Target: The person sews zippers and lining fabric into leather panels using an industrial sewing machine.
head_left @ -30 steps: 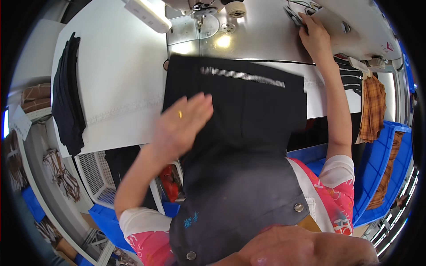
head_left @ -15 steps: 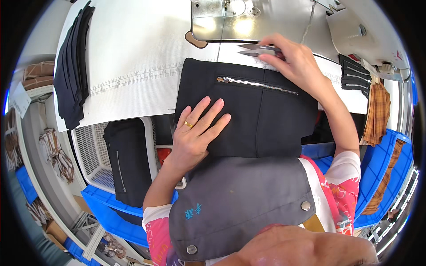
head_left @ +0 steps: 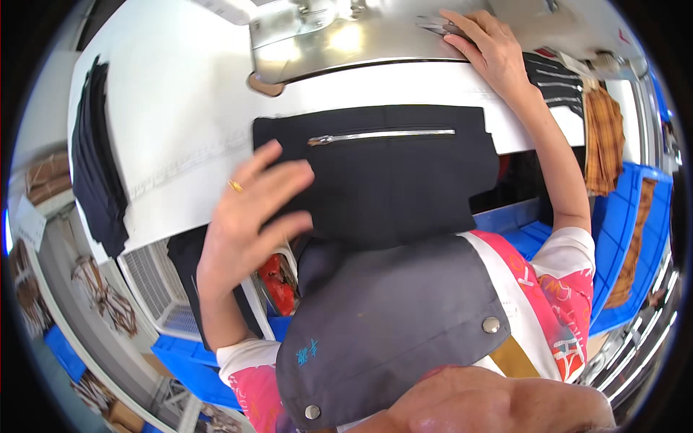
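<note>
Worktop [head_left: 173,101]: white, faint ruler marking along its front. Metal machine bed [head_left: 411,47] set in at the far side. Black panel [head_left: 404,177] lies at the front edge, zip uppermost, lower part overhanging. Dark cloths [head_left: 97,162] stacked along the left edge. Black zip strips [head_left: 556,83] at right, beside checked cloth [head_left: 603,137].

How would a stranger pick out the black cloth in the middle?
Start at the white table. Across its near edge, before the grey apron, lies the wide black cloth. Unlike the dark stack at left, it bears one silvery zipper running crosswise near its far edge.
</note>
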Motion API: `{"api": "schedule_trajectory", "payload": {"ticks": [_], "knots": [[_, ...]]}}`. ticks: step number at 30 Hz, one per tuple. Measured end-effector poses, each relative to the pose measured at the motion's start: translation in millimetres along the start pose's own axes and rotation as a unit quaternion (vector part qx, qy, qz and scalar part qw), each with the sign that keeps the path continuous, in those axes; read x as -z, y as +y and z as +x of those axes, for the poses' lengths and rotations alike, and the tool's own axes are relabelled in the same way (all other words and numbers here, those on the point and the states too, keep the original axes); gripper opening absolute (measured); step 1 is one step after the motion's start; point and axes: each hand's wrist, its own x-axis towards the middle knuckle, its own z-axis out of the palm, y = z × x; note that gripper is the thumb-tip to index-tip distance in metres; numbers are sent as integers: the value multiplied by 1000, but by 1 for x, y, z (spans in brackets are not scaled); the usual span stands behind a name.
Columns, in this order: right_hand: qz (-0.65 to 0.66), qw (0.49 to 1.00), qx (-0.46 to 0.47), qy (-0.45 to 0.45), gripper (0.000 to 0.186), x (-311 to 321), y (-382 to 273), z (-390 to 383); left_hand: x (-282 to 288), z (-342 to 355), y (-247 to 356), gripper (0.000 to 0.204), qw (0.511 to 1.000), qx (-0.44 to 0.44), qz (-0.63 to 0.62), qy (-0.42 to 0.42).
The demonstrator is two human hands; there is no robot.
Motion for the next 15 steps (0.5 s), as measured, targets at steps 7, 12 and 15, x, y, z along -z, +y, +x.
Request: {"api": "schedule_trajectory", "payload": {"ticks": [7,12,15], "knots": [[236,961,-32,-139,68,62,-18,-47,-4,77,1,45,995,25,93,41],[229,960,-4,-160,77,45,-42,-61,0,86,3,39,991,95,65,-74],[259,954,14,-150,72,38,-43,-52,2,69,-1,32,991,115,45,-42]]}}
